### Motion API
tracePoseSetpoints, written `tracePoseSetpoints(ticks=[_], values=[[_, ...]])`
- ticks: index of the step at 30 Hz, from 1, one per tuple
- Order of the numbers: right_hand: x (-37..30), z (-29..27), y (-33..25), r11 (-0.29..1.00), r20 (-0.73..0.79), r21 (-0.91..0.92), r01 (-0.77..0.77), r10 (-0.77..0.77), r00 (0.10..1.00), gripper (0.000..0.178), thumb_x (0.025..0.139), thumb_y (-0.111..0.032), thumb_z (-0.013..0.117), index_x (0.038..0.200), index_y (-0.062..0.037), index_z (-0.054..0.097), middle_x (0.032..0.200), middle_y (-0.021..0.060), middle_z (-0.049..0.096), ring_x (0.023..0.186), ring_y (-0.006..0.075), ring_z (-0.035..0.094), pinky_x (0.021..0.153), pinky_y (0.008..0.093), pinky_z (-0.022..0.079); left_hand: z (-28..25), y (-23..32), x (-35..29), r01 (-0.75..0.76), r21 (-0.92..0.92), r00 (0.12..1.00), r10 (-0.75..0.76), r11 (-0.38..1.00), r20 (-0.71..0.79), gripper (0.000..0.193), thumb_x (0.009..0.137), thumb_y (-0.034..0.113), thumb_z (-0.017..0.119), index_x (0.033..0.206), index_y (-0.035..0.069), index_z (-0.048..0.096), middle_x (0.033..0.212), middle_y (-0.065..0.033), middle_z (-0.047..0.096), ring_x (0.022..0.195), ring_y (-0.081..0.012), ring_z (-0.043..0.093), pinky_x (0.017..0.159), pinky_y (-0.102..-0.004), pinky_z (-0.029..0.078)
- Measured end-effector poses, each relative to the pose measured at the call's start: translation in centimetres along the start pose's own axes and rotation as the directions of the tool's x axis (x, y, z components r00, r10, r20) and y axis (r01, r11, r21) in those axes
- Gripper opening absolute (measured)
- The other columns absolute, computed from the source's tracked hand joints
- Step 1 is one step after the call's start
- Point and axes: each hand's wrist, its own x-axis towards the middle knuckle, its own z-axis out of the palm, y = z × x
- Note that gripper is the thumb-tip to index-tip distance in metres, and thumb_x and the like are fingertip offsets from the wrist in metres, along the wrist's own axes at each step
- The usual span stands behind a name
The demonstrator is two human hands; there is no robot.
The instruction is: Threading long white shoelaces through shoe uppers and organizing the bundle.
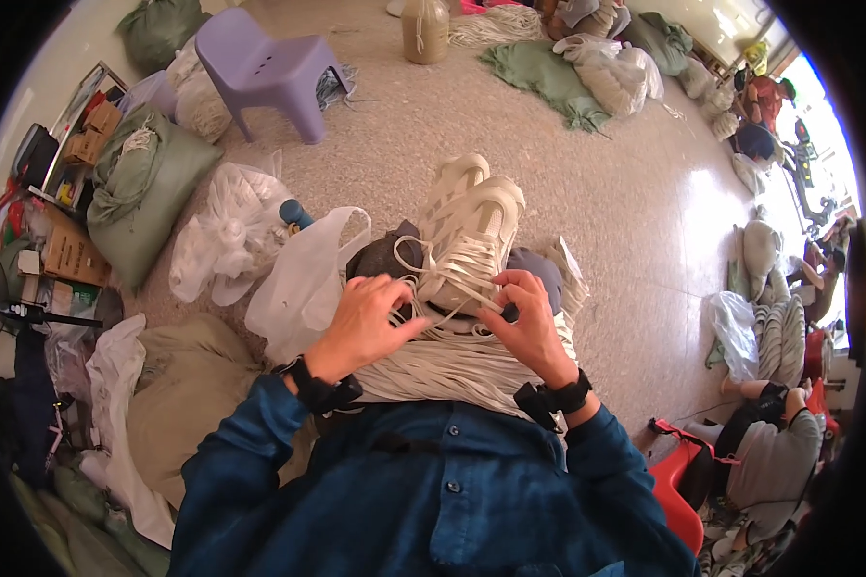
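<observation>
A pair of beige lace-up sneakers (470, 236) rests on my lap, toes pointing away from me. Flat cream shoelaces (460, 272) run through the eyelets of the nearer shoe, and one loop curves out to its left. At that loop my left hand (368, 322) has its fingers curled round the lace, though the thumb sits somewhat apart and the exact grip is partly hidden. My right hand (529, 325) pinches a lace between thumb and fingers at the shoe's right side. Beneath both hands a thick bundle of loose cream laces (443, 370) spreads across my thighs.
By my left knee lies a white plastic bag (303, 288); a clear stuffed bag (229, 231) is beyond it. Green sacks (149, 188) and a purple chair (269, 72) stand farther left. At right are a red chair (678, 486) and a seated person (770, 462).
</observation>
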Motion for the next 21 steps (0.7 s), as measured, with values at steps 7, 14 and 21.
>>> tracePoseSetpoints(ticks=[7, 14, 21], values=[[0.7, 0.7, -2.6, 0.97, -0.153, -0.201, 0.137, -0.169, 0.974, 0.02, 0.076, -0.01, 0.076, 0.094, -0.0048, 0.068, 0.128, 0.0163, 0.057, 0.127, 0.0404, 0.048, 0.105, 0.0495, 0.036, 3.9, -0.8, 2.2, -0.165, 0.039, 0.955, 0.17, 0.985, -0.244, 0.022, 0.086, 0.009, 0.068, 0.106, 0.002, 0.063, 0.092, -0.0141, 0.063, 0.087, -0.0338, 0.065, 0.076, -0.0426, 0.052], [2.2, 4.2, -2.1, 0.89, -0.011, -0.37, 0.269, -0.293, 0.956, 0.017, 0.079, -0.01, 0.071, 0.095, -0.0043, 0.07, 0.133, 0.0154, 0.054, 0.136, 0.0406, 0.04, 0.114, 0.0555, 0.026, 4.4, -0.5, 2.5, -0.109, 0.018, 0.949, 0.11, 0.994, -0.297, 0.02, 0.085, 0.008, 0.064, 0.103, 0.001, 0.061, 0.09, -0.0154, 0.063, 0.081, -0.0353, 0.065, 0.071, -0.043, 0.054], [2.9, 6.4, -1.9, 0.892, -0.104, -0.396, 0.217, -0.279, 0.955, 0.014, 0.081, -0.011, 0.069, 0.093, -0.0033, 0.068, 0.132, 0.0141, 0.055, 0.137, 0.038, 0.04, 0.116, 0.0555, 0.023, 5.1, -1.5, 3.1, -0.184, 0.065, 0.923, 0.195, 0.981, -0.333, 0.015, 0.084, 0.009, 0.065, 0.096, 0.001, 0.064, 0.089, -0.0155, 0.065, 0.077, -0.0361, 0.064, 0.072, -0.0453, 0.052]])
